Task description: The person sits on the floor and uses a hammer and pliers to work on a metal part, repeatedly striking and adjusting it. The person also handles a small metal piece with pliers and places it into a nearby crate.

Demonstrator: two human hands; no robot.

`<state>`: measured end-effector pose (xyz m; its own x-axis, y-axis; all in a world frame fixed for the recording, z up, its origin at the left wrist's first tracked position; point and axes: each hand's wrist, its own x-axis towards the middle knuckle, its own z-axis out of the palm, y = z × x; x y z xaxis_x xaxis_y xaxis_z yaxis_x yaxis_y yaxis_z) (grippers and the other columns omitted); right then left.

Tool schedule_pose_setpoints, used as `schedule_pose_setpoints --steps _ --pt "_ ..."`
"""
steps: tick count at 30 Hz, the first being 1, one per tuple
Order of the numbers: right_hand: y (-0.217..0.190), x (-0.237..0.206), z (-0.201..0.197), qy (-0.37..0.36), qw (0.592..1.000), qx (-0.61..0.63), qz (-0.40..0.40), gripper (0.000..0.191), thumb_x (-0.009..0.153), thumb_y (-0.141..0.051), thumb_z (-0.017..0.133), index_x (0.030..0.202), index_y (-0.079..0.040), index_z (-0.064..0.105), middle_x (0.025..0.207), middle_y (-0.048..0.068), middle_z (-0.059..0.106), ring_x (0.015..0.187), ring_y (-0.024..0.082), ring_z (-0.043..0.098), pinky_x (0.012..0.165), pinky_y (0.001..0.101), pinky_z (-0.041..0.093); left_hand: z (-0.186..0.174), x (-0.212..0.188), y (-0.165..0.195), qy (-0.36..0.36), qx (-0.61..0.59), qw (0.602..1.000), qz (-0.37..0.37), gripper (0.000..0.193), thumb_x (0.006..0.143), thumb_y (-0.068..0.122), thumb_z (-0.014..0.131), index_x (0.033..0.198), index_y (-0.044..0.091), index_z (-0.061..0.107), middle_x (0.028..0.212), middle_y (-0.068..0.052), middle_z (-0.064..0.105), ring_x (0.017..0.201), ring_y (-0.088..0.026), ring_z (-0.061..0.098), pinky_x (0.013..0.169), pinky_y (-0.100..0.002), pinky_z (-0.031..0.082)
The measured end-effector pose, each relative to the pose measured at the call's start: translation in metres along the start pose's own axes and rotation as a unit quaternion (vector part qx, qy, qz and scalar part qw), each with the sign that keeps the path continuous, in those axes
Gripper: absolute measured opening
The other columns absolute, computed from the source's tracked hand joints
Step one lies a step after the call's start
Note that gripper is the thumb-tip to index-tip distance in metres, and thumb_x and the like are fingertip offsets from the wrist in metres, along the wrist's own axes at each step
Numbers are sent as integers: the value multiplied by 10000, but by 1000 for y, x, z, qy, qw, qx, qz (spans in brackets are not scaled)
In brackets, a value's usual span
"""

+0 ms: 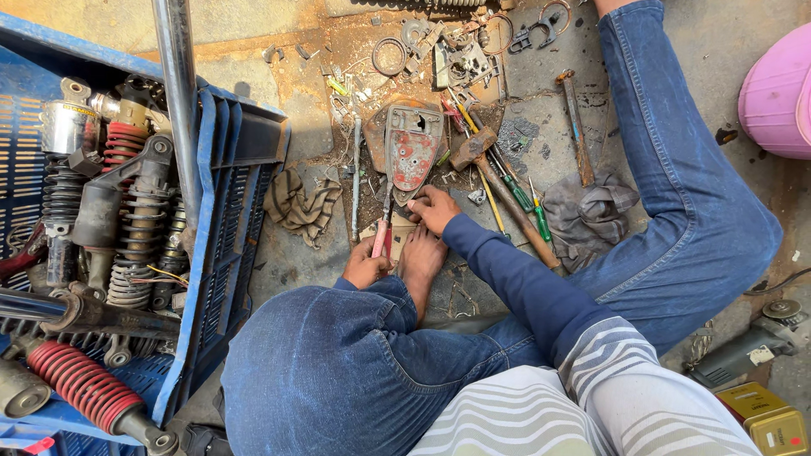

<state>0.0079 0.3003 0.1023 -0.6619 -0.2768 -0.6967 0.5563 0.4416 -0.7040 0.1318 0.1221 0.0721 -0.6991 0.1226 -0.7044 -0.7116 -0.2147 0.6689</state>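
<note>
Basically, a rough, stained concrete floor [270, 76], rusty-brown near the top, person sitting on it in jeans. At left a big blue plastic crate [228, 219] packed with shock absorbers [127, 228], red and black coil springs. A pink tub [779, 93] at the right edge, an angle grinder [743, 342] lower right. A grey rag [587, 215] and a striped rag [300, 204] flank the work spot. A hammer [503, 190], screwdrivers [528, 203] and loose metal rings and scraps [456, 46] lie above. The red-grey metal plate [412, 150] lies on the floor, centre. Right hand [432, 209] touches its lower edge, fingers curled. Left hand [365, 268] fingers are wrapped tight round the pink-handled pliers [382, 232], whose tip is at the plate.
</note>
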Motion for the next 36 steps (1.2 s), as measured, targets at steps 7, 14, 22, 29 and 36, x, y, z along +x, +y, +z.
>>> schedule_pose_setpoints --steps 7,14,22,29,36 --pt "5 7 2 -14 1000 -3 1 298 983 -235 637 1165 1 632 1035 119 769 895 182 758 769 332 589 -5 -9 12 108 267 954 83 423 692 41 709 1115 39 694 914 -101 652 862 -295 640 790 -401 523" --pt "8 10 2 -8 1000 -24 -7 300 981 -244 638 1141 9 628 1031 131 770 896 189 772 765 344 598 -8 -20 29 148 458 869 112 389 740 137 612 1113 107 717 1137 -160 619 1137 -392 553 979 -479 461" --pt "1 10 1 12 996 -83 -13 337 945 -270 675 1130 9 638 1033 143 773 879 207 772 771 358 594 -12 -11 16 111 358 920 114 181 685 74 649 864 45 651 1027 -165 616 1003 -386 624 901 -450 500" --pt "3 12 -11 7 986 -153 -69 363 927 -291 703 1126 9 656 1058 172 769 953 269 755 844 382 577 -10 -9 12 103 354 910 188 163 674 47 637 836 36 639 995 -155 601 998 -393 596 887 -452 481" --pt "11 18 -36 -2 977 -194 -87 391 924 -301 698 1176 -7 647 1100 175 751 1006 286 734 895 395 567 -8 -11 9 104 357 917 144 217 720 29 605 937 25 621 948 -180 569 934 -394 601 851 -464 481"
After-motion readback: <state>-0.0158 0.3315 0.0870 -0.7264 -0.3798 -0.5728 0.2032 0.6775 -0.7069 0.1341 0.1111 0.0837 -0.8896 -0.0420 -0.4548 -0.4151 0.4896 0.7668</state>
